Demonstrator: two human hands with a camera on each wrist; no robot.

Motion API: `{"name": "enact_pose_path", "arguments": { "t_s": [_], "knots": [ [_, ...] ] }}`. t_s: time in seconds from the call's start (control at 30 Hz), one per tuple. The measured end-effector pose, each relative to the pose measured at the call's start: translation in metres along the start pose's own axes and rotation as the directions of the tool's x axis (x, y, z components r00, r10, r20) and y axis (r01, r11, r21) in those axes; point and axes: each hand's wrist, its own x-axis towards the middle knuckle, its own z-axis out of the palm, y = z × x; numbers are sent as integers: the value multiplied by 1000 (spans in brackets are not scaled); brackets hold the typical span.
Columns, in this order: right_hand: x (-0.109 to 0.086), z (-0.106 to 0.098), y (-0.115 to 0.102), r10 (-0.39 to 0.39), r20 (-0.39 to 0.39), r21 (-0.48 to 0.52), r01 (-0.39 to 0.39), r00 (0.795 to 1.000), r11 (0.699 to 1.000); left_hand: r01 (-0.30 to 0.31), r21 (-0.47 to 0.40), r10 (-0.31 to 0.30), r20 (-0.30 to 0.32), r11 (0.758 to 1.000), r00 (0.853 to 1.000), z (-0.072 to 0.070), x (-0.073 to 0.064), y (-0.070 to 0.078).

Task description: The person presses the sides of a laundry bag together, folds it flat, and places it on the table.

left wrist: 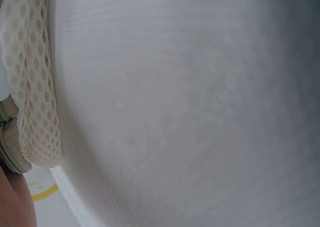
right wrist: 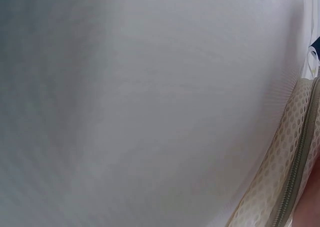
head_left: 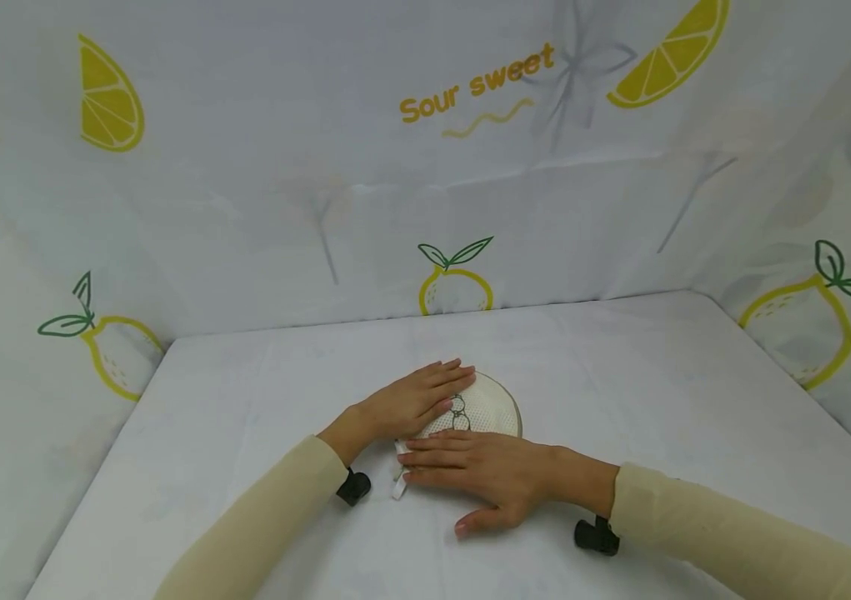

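Observation:
A round cream mesh laundry bag [head_left: 498, 408] lies on the white table, with a dark line pattern of rings on its top. My left hand [head_left: 412, 402] rests on its left and upper side, fingers straight and pointing right. Across its lower edge lies my right hand [head_left: 487, 468], fingers extended to the left and thumb spread out. Both hands hide much of the bag. A small white tab [head_left: 399, 486] sticks out at its lower left. Close up in the right wrist view, a zipper [right wrist: 296, 172] runs along the bag's mesh side; the left wrist view shows the honeycomb mesh [left wrist: 36, 87].
The white-covered table [head_left: 260, 375] meets a cloth backdrop [head_left: 245, 208] printed with lemons at the back and sides. Black wrist camera mounts [head_left: 353, 487] sit under both cream sleeves.

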Motion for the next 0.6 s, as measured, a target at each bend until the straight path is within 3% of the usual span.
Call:
{"name": "enact_pose_path", "arguments": {
  "t_s": [0.6],
  "knots": [
    [0, 1, 0, 16, 14, 27, -17, 1000, 999, 17, -47, -17, 6, 999, 1000, 2, -1, -2]
  ]
}}
